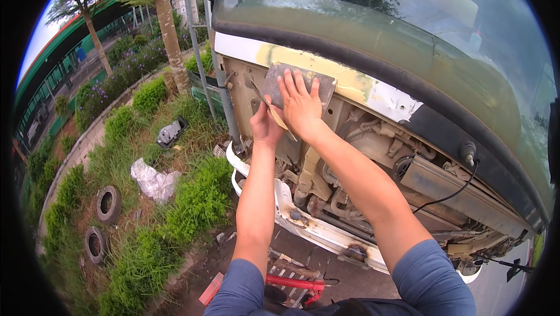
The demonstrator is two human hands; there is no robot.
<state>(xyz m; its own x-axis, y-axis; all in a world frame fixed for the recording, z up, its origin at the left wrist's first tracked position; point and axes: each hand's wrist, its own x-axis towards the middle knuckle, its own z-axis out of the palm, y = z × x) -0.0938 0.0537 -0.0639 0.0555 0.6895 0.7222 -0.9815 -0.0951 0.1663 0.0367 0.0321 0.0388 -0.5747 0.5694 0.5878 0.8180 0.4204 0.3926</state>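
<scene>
My right hand [300, 103] lies flat, fingers spread, on a sanding sheet [298, 84] against the bus panel [356, 85]. My left hand [265, 124] grips a putty knife [269, 107] just below the sheet. Risk: uneven pressure may gouge the filler.

Both arms raised and extended forward, hands close together at the same height.

The right hand [300, 103] lies flat with its palm pressed forward, fingers [290, 82] spread and pointing upward, wrist straight and forearm running down to a blue sleeve at the lower right. The left hand [265, 123] sits just beside and slightly below it, fingers curled in a closed grip, forearm nearly vertical, blue sleeve at the elbow.
</scene>
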